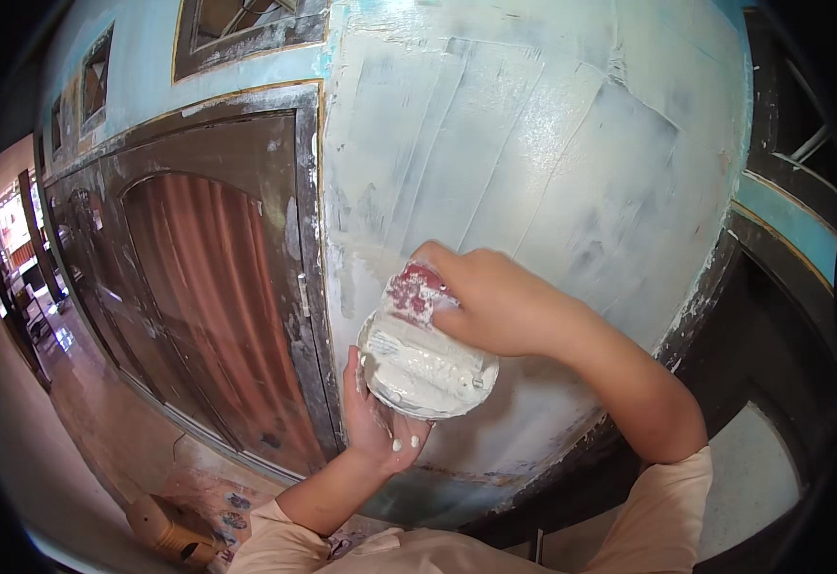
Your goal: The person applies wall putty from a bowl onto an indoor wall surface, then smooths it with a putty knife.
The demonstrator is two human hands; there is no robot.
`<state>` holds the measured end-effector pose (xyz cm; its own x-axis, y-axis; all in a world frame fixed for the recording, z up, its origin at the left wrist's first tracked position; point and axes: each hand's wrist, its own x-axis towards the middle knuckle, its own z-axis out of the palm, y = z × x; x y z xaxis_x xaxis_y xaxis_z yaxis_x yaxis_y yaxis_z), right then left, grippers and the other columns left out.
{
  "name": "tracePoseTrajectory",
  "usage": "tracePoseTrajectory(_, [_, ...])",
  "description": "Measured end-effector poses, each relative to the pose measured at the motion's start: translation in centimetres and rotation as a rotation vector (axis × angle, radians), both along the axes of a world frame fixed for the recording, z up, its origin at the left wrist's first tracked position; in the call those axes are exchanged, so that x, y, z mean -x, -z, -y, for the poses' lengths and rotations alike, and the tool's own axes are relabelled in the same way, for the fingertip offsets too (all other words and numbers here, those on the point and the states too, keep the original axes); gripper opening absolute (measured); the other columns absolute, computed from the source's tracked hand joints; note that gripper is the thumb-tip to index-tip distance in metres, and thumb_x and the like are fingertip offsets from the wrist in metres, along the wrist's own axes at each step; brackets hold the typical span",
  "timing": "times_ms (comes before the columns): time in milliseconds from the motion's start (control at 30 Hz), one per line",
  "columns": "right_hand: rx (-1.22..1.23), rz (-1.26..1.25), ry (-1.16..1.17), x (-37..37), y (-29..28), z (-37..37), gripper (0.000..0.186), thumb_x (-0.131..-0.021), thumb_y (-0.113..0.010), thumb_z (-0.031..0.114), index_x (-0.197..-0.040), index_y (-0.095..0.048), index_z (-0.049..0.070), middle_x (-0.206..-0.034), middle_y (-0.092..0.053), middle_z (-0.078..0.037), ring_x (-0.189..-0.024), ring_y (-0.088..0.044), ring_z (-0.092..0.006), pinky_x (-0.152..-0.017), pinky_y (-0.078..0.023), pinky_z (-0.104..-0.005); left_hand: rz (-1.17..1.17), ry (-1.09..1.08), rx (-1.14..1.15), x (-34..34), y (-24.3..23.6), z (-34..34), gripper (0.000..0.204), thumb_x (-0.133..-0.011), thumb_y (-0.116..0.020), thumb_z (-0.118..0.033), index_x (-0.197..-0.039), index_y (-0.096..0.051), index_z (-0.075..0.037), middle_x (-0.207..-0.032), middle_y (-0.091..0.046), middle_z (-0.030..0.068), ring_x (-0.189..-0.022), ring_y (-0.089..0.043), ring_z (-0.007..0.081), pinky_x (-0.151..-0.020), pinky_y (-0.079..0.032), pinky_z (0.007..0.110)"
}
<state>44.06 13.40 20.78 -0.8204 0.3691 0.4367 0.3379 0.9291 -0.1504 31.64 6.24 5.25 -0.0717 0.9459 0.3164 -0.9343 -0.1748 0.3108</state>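
My left hand [380,426] is wrapped under and around a round container [442,413] coated in white putty. The fingers beneath it are mostly hidden, and small white blobs stick to the palm. Over the container, my right hand [485,297] grips a putty knife [412,293] by its red, putty-smeared end. Its lower part lies over the white putty [428,359], and I cannot tell where blade and putty part. Just beyond both hands stands a wall [533,163] spread with whitish putty in long streaks, grey patches showing through.
Left of the wall is a dark wooden door [299,191] with a reddish curtain [212,249] behind its panel. A dark doorway frame [715,287] borders the right side. On the floor at lower left sits a brownish box-like object [174,528].
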Motion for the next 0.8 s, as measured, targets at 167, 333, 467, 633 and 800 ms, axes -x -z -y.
tracePoseTrajectory(167, [-0.102,0.108,-0.036,0.7,-1.3,0.1,0.035,-0.078,-0.060,0.008,-0.111,-0.048,0.005,-0.079,-0.063,-0.024,-0.078,-0.061,-0.0442,-0.069,-0.047,-0.0484,-0.024,0.002,0.004,1.9,-0.3,-0.2,0.068,-0.095,-0.036,-0.059,-0.143,-0.039,-0.011,-0.141,-0.047,0.0103,-0.128,-0.047,0.0303,-0.106,-0.038,0.046])
tracePoseTrajectory(333, [-0.196,0.058,-0.047,-0.2,-5.0,1.5,0.036,-0.078,-0.062,0.010,-0.108,-0.044,0.003,-0.080,-0.063,-0.022,-0.078,-0.060,-0.0442,-0.068,-0.046,-0.0496,-0.043,-0.040,-0.068,4.7,-1.4,0.4,0.069,-0.095,-0.035,-0.061,-0.143,-0.039,-0.011,-0.142,-0.046,0.0097,-0.128,-0.046,0.0301,-0.106,-0.038,0.046])
tracePoseTrajectory(467, [-0.448,0.085,-0.044,0.3,-4.7,2.0,0.030,-0.077,-0.064,0.011,-0.103,-0.051,0.006,-0.079,-0.063,-0.016,-0.081,-0.062,-0.0373,-0.071,-0.047,-0.0455,0.007,-0.001,-0.111,6.6,-1.9,0.3,0.068,-0.096,-0.034,-0.058,-0.143,-0.039,-0.009,-0.142,-0.047,0.0116,-0.128,-0.047,0.0316,-0.106,-0.038,0.047])
tracePoseTrajectory(633, [-1.057,0.046,-0.195,1.5,-2.8,0.7,0.017,-0.079,-0.064,0.020,-0.096,-0.062,0.021,-0.089,-0.064,0.001,-0.091,-0.063,-0.0178,-0.086,-0.048,-0.0386,0.015,0.025,-0.153,8.3,-2.8,0.7,0.068,-0.096,-0.035,-0.057,-0.143,-0.039,-0.008,-0.144,-0.045,0.0117,-0.130,-0.045,0.0313,-0.108,-0.036,0.047])
tracePoseTrajectory(800, [-1.245,-0.034,-0.233,2.0,-2.5,0.2,0.015,-0.080,-0.065,0.025,-0.095,-0.066,0.027,-0.100,-0.065,0.005,-0.099,-0.061,-0.0143,-0.097,-0.044,-0.0447,0.015,0.043,-0.180,9.7,-3.4,1.0,0.070,-0.096,-0.036,-0.058,-0.145,-0.037,-0.008,-0.145,-0.043,0.0116,-0.132,-0.043,0.0313,-0.110,-0.033,0.047])
